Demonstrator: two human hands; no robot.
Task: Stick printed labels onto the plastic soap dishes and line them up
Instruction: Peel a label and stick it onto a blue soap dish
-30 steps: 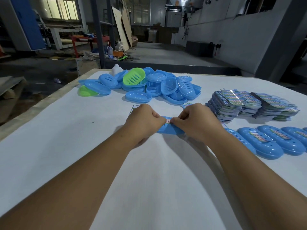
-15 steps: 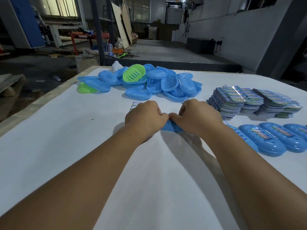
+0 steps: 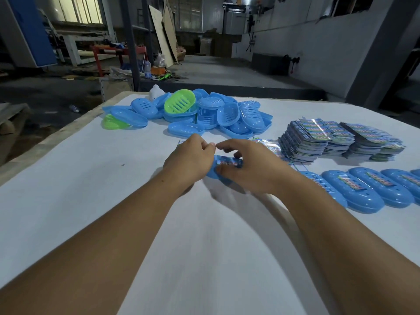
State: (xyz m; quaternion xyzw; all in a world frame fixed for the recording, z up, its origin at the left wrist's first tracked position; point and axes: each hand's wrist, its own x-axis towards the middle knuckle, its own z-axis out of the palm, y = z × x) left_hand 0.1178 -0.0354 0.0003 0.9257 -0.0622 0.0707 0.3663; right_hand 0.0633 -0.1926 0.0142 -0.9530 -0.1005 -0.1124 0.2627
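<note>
Now both hands (image 3: 223,163) — curled round one glossy oval blue soap dish (image 3: 214,171), label (image 3: 228,161) shiny.

Dim workshop: grey wall (image 3: 318,42), lit windows (image 3: 77,10), leaning boards (image 3: 164,39).

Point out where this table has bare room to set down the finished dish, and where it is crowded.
Bare sheet runs along the left edge of the table, below the heap of unlabelled dishes, and in front between the forearms. The right is crowded: label stacks sit behind the row of labelled dishes. Both hands hold the current dish at the centre.
</note>
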